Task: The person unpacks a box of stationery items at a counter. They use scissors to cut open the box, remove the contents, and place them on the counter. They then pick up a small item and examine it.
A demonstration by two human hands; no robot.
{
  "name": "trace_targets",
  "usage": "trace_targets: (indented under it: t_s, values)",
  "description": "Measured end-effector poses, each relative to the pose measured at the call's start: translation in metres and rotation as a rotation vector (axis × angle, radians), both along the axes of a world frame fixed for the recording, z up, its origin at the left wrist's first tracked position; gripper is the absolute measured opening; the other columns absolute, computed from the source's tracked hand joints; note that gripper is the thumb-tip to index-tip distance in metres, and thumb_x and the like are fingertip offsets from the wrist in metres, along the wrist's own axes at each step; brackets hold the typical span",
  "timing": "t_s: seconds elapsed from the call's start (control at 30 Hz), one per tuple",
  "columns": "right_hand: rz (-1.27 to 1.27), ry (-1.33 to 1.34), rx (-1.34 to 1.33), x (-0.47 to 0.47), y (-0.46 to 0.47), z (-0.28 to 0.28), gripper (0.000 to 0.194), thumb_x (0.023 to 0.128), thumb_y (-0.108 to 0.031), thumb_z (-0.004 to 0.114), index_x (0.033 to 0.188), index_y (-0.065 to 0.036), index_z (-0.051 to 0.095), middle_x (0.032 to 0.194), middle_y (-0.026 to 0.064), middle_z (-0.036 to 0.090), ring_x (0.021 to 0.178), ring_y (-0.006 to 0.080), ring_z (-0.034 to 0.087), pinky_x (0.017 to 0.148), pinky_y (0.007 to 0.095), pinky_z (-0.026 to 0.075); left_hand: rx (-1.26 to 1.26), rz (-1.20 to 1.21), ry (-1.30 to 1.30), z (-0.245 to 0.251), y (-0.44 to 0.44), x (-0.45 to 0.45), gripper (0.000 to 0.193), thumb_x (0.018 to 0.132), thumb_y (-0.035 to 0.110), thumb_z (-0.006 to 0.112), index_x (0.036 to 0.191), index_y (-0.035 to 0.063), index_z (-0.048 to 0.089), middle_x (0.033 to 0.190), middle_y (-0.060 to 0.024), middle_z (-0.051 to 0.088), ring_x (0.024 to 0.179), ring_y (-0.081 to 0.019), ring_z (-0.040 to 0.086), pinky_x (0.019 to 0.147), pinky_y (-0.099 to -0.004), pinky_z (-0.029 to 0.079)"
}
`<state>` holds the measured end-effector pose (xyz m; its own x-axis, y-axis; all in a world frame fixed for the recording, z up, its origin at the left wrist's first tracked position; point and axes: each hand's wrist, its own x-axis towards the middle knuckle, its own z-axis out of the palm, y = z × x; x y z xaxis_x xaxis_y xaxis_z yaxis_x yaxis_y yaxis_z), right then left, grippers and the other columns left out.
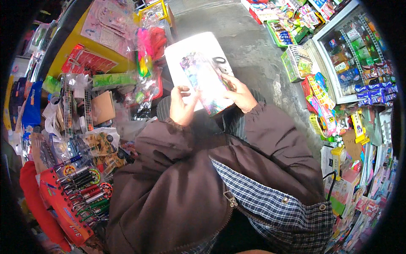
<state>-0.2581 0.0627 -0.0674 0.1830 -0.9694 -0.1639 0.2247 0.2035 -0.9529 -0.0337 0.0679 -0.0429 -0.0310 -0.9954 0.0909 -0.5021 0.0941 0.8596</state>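
Note:
Over my lap I hold a flat white panel with rounded corners, tilted and washed out by glare. Against its face lies a glossy, colourfully printed packet or booklet; glare hides most of its print. My left hand grips the lower left edge of the panel, its thumb on the front. On the other side, my right hand has its fingers and thumb on the right edge of the printed item. Whether the right hand also pinches the panel cannot be made out. A dark round mark shows on the panel's upper right.
Goods crowd my left: a red card of multicolour pens, bagged toys and a yellow box. To the right stand a glass-door drinks fridge, a green basket and stacked books. Grey concrete floor lies ahead.

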Motion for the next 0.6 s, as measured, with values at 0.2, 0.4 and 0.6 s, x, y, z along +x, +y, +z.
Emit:
trace_targets:
  t_s: [0.2, 0.4, 0.6]
  values:
    - [-0.049, -0.044, -0.092, 0.005, 0.003, 0.001, 0.064, 0.078, -0.010, 0.072, 0.135, 0.003, 0.047, 0.134, 0.0114, 0.050, 0.120, 0.0188, 0.051, 0.097, 0.0317, 0.045, 0.215, -0.176, -0.283, 0.020, 0.017, -0.024, 0.040, 0.084, 0.037, 0.068, 0.097, -0.0002, 0.059, 0.083, -0.0204, 0.064, 0.080, -0.0307, 0.066, 0.072, -0.0384, 0.049]
    - [-0.042, -0.140, 0.133, -0.019, 0.001, -0.015, 0.063, 0.082, -0.003, 0.061, 0.140, 0.003, 0.040, 0.132, 0.0136, 0.053, 0.120, 0.0195, 0.051, 0.100, 0.0303, 0.040, 0.157, 0.179, -0.387, -0.037, -0.011, 0.050, 0.024, 0.086, 0.026, 0.054, 0.095, 0.0040, 0.054, 0.088, -0.0269, 0.063, 0.086, -0.0473, 0.060, 0.076, -0.0519, 0.046]
    - [-0.015, -0.185, 0.079, -0.036, 0.002, -0.033, 0.064, 0.078, -0.007, 0.064, 0.138, 0.004, 0.043, 0.128, 0.0145, 0.055, 0.116, 0.0209, 0.054, 0.097, 0.0300, 0.042, 0.305, 0.644, 0.338, -0.068, -0.083, 0.145, 0.022, 0.088, 0.018, 0.050, 0.093, -0.0019, 0.057, 0.072, -0.0121, 0.063, 0.060, -0.0228, 0.062, 0.051, -0.0354, 0.048]
